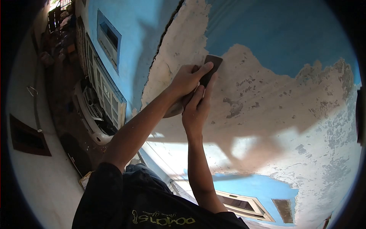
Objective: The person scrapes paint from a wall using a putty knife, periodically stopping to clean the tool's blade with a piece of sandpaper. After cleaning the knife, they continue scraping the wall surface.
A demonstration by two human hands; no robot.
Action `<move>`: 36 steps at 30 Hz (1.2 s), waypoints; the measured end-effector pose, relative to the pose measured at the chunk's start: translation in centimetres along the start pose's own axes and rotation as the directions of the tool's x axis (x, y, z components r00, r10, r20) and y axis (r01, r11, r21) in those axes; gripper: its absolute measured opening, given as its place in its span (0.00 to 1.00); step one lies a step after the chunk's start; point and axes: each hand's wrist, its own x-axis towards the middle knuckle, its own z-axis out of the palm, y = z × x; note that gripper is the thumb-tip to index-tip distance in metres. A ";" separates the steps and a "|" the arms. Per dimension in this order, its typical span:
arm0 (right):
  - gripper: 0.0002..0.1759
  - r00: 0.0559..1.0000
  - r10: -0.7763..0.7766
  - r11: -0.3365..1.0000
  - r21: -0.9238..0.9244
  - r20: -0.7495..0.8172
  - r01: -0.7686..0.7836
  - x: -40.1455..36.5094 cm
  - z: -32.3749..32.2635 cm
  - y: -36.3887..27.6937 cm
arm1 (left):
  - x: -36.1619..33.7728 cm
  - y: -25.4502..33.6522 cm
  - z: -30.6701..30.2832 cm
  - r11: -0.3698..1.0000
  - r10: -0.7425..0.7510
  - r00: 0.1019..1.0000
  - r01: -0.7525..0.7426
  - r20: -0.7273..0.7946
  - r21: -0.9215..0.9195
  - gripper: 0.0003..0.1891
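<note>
My left hand (188, 81) is closed around a dark, flat tool (212, 65) with a rounded end, its thumb lying along the face. Lower down, my right hand (196, 110) grips the same tool, fingers stretched along its edge and thumb pressed on it. Its exact kind I cannot tell. The rounded end overlaps the wall (263, 99), where blue paint gives way to a rough whitish surface with grey flaked patches. A greyish curved piece (175, 110) shows behind my left wrist, partly hidden.
A long dark crack (162, 42) runs down the wall at the left of the bare patch. A white car (90, 114) stands farther left, beside windows (105, 82). Another framed window (244, 205) sits at the lower right. Shadows fall across the wall.
</note>
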 end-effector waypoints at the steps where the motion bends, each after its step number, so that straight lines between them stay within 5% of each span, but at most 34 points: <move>1: 0.30 1.000 -0.026 1.000 0.007 -0.004 0.026 0.0 0.1 0.1 | 0.0 0.2 -0.1 0.999 0.004 1.000 -0.004 -0.005 0.039 0.31; 4: 0.30 0.999 -0.031 0.995 -0.098 -0.013 0.030 0.5 0.0 -0.2 | 0.3 0.8 0.0 0.993 0.089 0.995 -0.085 -0.042 0.084 0.31; 7: 0.31 1.000 -0.008 0.996 -0.091 -0.012 0.007 0.4 0.5 -0.7 | 0.2 0.5 0.0 0.996 -0.005 1.000 0.004 -0.011 -0.093 0.31; 16: 0.31 0.995 -0.092 0.990 -0.111 -0.029 0.089 0.3 0.8 0.8 | -0.1 0.1 -0.2 1.000 0.028 0.999 -0.028 0.016 0.011 0.30; 19: 0.31 0.999 0.036 0.998 -0.045 -0.037 -0.037 0.9 0.8 -0.4 | 1.1 1.2 -0.8 0.996 0.066 0.998 -0.067 0.020 0.064 0.30; 26: 0.30 0.984 -0.172 0.984 -0.059 -0.045 0.169 1.3 0.7 0.4 | 1.4 0.9 -0.3 0.985 0.087 0.996 -0.085 -0.006 0.149 0.30; 28: 0.30 0.998 -0.066 0.994 -0.082 0.018 0.067 1.7 0.3 -1.1 | 1.0 1.8 0.1 0.998 0.055 0.998 -0.055 -0.026 -0.035 0.31; 30: 0.30 0.991 -0.137 0.984 -0.118 0.001 0.136 1.0 0.0 0.5 | 0.5 1.9 0.2 0.993 0.064 0.998 -0.064 -0.010 -0.102 0.32; 33: 0.31 0.992 -0.123 0.992 0.024 -0.026 0.124 0.7 0.5 0.4 | 0.6 0.3 -0.7 0.980 0.096 0.995 -0.097 0.014 0.172 0.32; 36: 0.30 0.996 0.084 0.969 0.229 0.041 -0.091 -0.4 -0.3 -0.7 | -0.1 0.8 -0.2 0.998 -0.002 1.000 0.001 0.021 0.055 0.32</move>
